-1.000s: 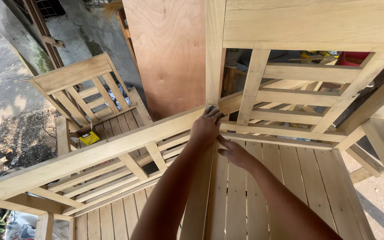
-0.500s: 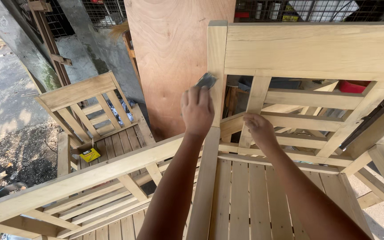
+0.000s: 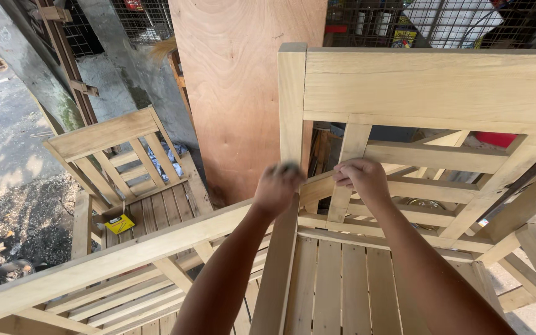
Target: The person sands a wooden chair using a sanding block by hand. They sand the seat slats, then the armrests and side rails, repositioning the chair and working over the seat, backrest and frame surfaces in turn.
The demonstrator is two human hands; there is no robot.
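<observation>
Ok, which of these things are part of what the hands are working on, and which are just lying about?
In hand:
- left hand, blurred, on the upright wooden post
- right hand gripping a slat
- pale wooden bench frame

Lying about:
- plywood sheet
- second wooden bench
- small yellow object

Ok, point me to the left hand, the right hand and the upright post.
left hand [image 3: 278, 188], head view, on the blurred knuckles
right hand [image 3: 361, 178], head view, back of the hand
upright post [image 3: 292, 102], head view, bare upper face
</observation>
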